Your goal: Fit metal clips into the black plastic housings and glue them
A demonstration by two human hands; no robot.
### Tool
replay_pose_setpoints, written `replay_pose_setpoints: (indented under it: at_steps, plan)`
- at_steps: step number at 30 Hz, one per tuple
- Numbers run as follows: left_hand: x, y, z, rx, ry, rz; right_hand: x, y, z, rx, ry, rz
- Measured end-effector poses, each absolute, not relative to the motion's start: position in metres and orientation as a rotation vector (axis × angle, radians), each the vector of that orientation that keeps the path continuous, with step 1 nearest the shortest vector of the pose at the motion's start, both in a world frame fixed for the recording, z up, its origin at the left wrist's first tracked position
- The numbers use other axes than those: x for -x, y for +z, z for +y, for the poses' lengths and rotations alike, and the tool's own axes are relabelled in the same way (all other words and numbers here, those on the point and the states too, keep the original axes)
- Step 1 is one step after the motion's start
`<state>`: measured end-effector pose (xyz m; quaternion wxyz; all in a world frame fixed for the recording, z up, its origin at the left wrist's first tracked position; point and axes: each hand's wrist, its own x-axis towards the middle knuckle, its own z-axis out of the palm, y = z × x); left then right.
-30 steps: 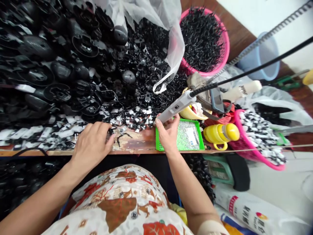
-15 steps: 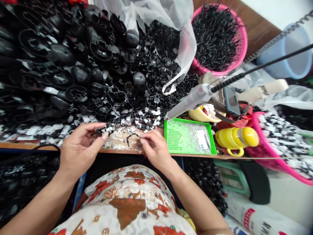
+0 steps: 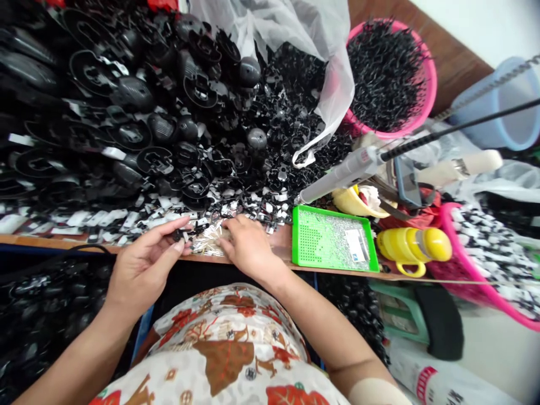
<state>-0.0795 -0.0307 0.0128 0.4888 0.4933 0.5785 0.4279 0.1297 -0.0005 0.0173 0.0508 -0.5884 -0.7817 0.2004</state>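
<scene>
My left hand [image 3: 143,264] pinches a small black plastic part [image 3: 180,233] between thumb and fingers just above the bench's front edge. My right hand [image 3: 248,247] rests knuckles up on a heap of small shiny metal pieces [image 3: 206,243], its fingertips curled into them; what they grip is hidden. A grey electric screwdriver [image 3: 337,175] hangs on a black cable right of both hands, with nobody holding it. Small black-and-white clips [image 3: 248,205] lie scattered just beyond my hands.
Large black plastic shells [image 3: 126,112] pile up across the left and back. A clear bag [image 3: 304,34] spills black parts. A green tray [image 3: 307,247], yellow bottle [image 3: 415,246], pink bowl [image 3: 422,121] and pink basket [image 3: 464,270] stand to the right.
My right hand let go of the hanging screwdriver and moved left onto the metal pieces. My left hand lifted off the bench and pinched a black part.
</scene>
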Motion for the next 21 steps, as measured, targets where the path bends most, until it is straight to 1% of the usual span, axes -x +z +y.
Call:
replay_pose_setpoints:
  at_steps: [6,10,12,15,21]
  plan:
    - [0.08,0.009,-0.029,-1.137,0.985,1.42,-0.091,0.011,0.012,1.675,0.495,-2.552]
    - [0.083,0.006,-0.028,-1.122,0.928,1.375,-0.104,0.014,0.009,1.734,0.502,-2.551]
    - [0.079,0.004,-0.03,-1.122,0.874,1.328,-0.122,0.017,0.003,1.765,0.567,-2.451]
    - [0.064,0.0,-0.034,-1.118,0.796,1.216,-0.148,0.018,-0.008,1.652,0.701,-2.197]
    - [0.037,-0.009,-0.032,-1.293,0.642,1.148,-0.171,0.007,-0.029,1.494,0.788,-1.846]
